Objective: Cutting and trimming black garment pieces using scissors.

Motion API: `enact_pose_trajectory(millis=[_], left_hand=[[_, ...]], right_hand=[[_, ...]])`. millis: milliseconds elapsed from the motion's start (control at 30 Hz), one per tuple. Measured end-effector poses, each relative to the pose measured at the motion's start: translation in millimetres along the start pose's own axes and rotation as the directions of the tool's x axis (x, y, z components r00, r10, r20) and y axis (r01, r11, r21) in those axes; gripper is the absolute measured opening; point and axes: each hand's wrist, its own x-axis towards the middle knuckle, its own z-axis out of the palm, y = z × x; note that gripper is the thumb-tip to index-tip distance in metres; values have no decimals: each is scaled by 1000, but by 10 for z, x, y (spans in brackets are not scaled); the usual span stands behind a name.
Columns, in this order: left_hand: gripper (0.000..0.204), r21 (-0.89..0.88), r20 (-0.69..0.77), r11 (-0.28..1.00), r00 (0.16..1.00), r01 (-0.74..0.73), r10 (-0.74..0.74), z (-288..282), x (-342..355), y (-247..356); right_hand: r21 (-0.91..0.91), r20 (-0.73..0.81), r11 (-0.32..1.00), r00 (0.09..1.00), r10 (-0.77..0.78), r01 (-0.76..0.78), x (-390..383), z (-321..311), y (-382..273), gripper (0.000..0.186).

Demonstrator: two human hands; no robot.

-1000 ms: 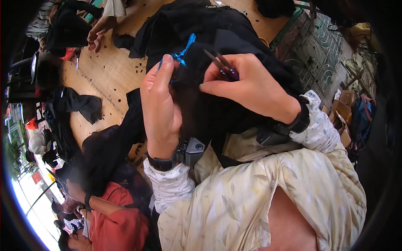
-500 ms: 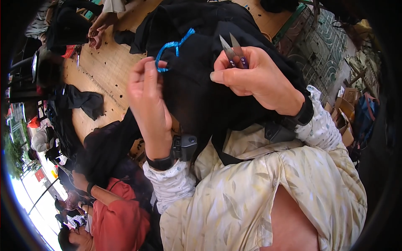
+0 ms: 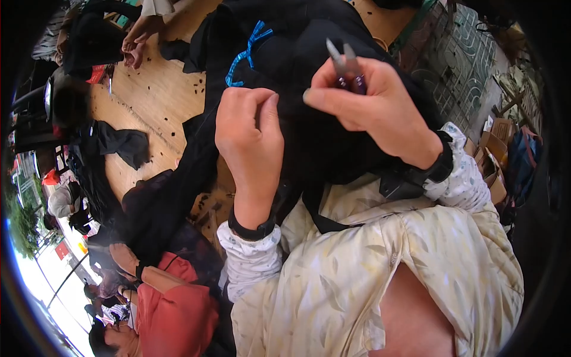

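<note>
My right hand [image 3: 380, 104] is closed around a pair of thread snips [image 3: 350, 71]. Their two pointed metal blades stick up, slightly apart, above dark purple handles. My left hand [image 3: 250, 128] is turned with its back up, fingers curled and thumb pressed against the forefinger. Whatever that pinch may hold is too small to see. Under and beyond both hands spreads a black cloth garment [image 3: 297, 53]. A shiny blue tie strip [image 3: 242, 59] lies on it, its near end just past my left knuckles; I cannot tell whether they touch.
The wooden table [image 3: 172, 95] is strewn with small dark scraps, and a black cloth piece [image 3: 123, 146] lies on it. A co-worker in a red top [image 3: 178, 312] sits at the lower left. Another person's hands [image 3: 140, 38] are at the far left. Cardboard boxes [image 3: 496, 146] stand at the right.
My left hand has moved right and rolled over, its fingers curling in and leaving the blue strip's loop. The snips have shifted slightly right with my right hand.
</note>
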Motion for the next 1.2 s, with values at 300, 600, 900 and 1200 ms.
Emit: enact_pose_trajectory(millis=[300, 600, 900, 1200], left_hand=[[6, -389, -2, 849, 921, 358, -389, 19, -114, -116], [14, -86, -70, 924, 923, 371, -378, 70, -35, 44], [16, 30, -163, 930, 920, 366, -357, 569, -256, -25], [18, 19, -274, 923, 890, 383, -364, 586, -162, -117]], right_hand=[[126, 47, 991, 998, 30, -36, 78, -210, 4, 53], [-47, 94, 999, 995, 22, -18, 317, 31, -68, 32], [-106, 171, 991, 980, 105, -88, 340, -45, 166, 27], [90, 210, 990, 974, 91, -112, 618, -19, 236, 28]])
